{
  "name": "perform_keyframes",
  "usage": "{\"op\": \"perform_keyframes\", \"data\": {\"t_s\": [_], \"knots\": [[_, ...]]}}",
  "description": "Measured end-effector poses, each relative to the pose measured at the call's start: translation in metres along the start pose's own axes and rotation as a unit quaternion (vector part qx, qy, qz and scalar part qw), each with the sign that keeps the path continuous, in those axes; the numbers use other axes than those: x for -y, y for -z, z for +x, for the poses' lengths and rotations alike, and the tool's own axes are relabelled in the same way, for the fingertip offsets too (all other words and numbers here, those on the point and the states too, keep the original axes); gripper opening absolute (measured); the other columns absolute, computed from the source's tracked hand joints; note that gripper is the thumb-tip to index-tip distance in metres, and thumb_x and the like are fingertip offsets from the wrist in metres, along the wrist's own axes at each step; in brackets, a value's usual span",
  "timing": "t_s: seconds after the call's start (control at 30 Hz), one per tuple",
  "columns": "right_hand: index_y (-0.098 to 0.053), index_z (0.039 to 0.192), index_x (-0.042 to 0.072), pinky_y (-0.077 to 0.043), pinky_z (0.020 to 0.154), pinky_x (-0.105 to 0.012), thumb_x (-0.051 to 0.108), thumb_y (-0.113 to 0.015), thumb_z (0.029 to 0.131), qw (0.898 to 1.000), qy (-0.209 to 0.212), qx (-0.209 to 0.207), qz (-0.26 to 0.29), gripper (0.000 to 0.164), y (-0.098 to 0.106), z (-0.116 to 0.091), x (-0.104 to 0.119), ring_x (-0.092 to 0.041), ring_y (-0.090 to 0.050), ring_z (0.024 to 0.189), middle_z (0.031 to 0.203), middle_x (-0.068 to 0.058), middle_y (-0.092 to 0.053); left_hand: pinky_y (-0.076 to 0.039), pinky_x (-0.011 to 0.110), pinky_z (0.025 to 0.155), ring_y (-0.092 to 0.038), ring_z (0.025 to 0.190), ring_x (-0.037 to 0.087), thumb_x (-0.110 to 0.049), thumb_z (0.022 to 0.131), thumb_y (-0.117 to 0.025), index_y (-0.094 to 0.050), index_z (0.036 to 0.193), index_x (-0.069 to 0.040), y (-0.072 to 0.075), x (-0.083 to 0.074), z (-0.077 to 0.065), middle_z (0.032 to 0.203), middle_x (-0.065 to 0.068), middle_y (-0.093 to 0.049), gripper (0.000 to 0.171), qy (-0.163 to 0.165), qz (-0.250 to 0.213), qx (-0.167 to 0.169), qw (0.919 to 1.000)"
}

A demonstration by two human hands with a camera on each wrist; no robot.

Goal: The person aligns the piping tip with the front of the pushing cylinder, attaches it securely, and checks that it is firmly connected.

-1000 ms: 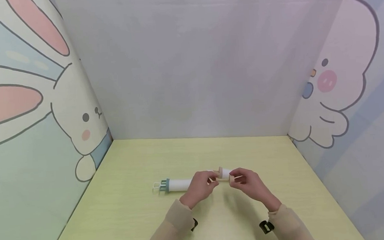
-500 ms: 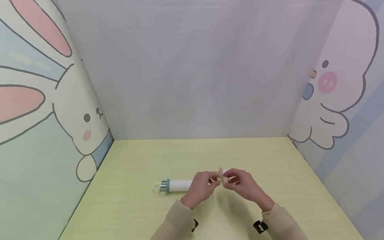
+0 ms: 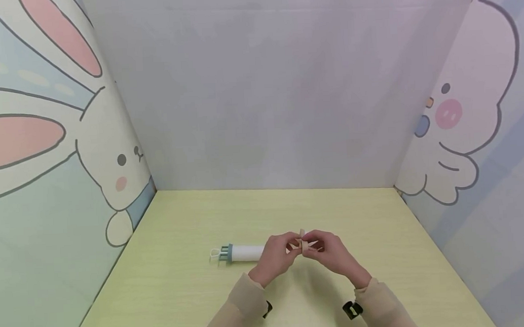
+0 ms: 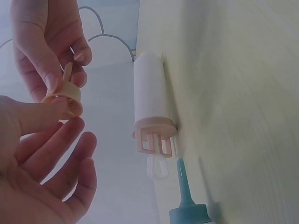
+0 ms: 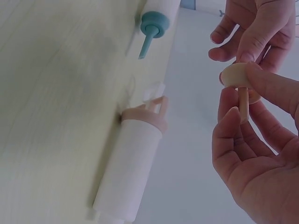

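Both hands meet over the table around a small peach nozzle cap point(image 5: 233, 76) with a thin stem. My left hand point(image 3: 273, 254) pinches its open rim side between thumb and fingers. From the stem side, my right hand point(image 3: 331, 251) grips it, thumb on the ring. Whether a second small piece sits inside the cap, I cannot tell. Left of the hands lies a white syringe-like tube point(image 3: 245, 253) with a teal collar and a white pull loop; its teal nozzle point(image 4: 185, 184) shows in the wrist views. A second white tube point(image 5: 127, 170) has a pink collar.
The pale yellow tabletop point(image 3: 193, 216) carries both tubes. In the head view, the hands largely hide the pink-collared tube. A grey back wall point(image 3: 268, 109) and side panels with cartoon animals enclose the table.
My right hand has moved left with the peach cap until it meets the left hand's fingertips. The left hand has barely shifted, and the teal-collared tube lies where it was.
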State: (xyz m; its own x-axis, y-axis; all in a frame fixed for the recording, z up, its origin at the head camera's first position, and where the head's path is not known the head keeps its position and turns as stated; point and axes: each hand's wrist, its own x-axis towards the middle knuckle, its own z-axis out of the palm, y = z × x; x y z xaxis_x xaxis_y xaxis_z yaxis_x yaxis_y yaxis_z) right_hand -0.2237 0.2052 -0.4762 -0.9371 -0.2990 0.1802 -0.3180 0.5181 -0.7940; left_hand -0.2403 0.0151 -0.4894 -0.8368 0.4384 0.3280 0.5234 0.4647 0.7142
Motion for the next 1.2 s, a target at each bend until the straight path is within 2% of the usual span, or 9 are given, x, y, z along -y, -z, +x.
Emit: {"op": "perform_keyframes", "data": {"t_s": [0.17,0.37,0.63,0.87,1.0,1.2], "knots": [[-0.067,0.107,0.013,-0.052,0.070,-0.030,0.018,-0.075,0.084,1.000,-0.001,0.003,0.010,0.024,0.000,0.001,-0.003,-0.015,-0.065,0.082,0.102,0.000,-0.065,-0.051,0.026,0.069,-0.059,0.076,0.002,-0.015,0.086,-0.072,-0.067,0.100,-0.015,-0.003,0.001,-0.001,0.089,-0.008,-0.068,0.014,-0.006,-0.030,-0.025,0.9992],[-0.067,0.107,0.014,-0.052,0.070,-0.031,0.019,-0.075,0.084,1.000,0.002,0.000,0.009,0.025,0.001,0.001,-0.005,-0.014,-0.065,0.081,0.102,0.001,-0.066,-0.052,0.031,0.070,-0.059,0.075,0.000,-0.012,0.087,-0.071,-0.070,0.094,-0.015,-0.004,0.001,0.000,0.087,-0.008,-0.069,0.008,-0.025,-0.032,-0.030,0.9987],[-0.066,0.110,0.012,-0.052,0.068,-0.029,0.017,-0.075,0.084,1.000,-0.018,0.003,0.021,0.028,0.003,0.000,-0.006,-0.014,-0.066,0.079,0.106,-0.003,-0.065,-0.047,0.019,0.069,-0.058,0.078,0.000,0.002,0.086,-0.066,-0.071,0.092,-0.017,-0.005,0.002,0.000,0.089,-0.012,-0.067,0.020,-0.067,-0.012,-0.027,0.9973],[-0.066,0.110,0.011,-0.052,0.067,-0.030,0.018,-0.075,0.084,0.999,-0.015,0.008,0.034,0.029,0.003,0.002,-0.007,-0.014,-0.066,0.079,0.107,-0.003,-0.065,-0.045,0.016,0.065,-0.054,0.073,0.000,-0.004,0.087,-0.069,-0.072,0.087,-0.018,-0.006,0.003,0.001,0.086,-0.013,-0.065,0.015,-0.086,-0.009,-0.034,0.9956],[-0.065,0.111,0.007,-0.053,0.070,-0.028,0.014,-0.074,0.084,0.999,-0.008,0.016,0.052,0.029,0.003,0.002,-0.005,-0.017,-0.067,0.082,0.108,-0.007,-0.065,-0.045,0.016,0.064,-0.053,0.072,0.001,-0.004,0.086,-0.070,-0.073,0.087,-0.018,-0.006,0.004,0.002,0.086,-0.012,-0.065,0.014,-0.092,-0.012,-0.035,0.9951],[-0.064,0.111,-0.002,-0.052,0.075,-0.031,0.003,-0.071,0.085,0.996,-0.001,0.035,0.076,0.027,0.008,-0.003,0.016,-0.029,-0.066,0.092,0.108,-0.016,-0.063,-0.045,0.016,0.062,-0.053,0.070,-0.001,-0.011,0.086,-0.072,-0.075,0.091,-0.019,-0.008,0.007,0.003,0.085,-0.014,-0.065,0.010,-0.082,-0.005,-0.013,0.9966]]}}
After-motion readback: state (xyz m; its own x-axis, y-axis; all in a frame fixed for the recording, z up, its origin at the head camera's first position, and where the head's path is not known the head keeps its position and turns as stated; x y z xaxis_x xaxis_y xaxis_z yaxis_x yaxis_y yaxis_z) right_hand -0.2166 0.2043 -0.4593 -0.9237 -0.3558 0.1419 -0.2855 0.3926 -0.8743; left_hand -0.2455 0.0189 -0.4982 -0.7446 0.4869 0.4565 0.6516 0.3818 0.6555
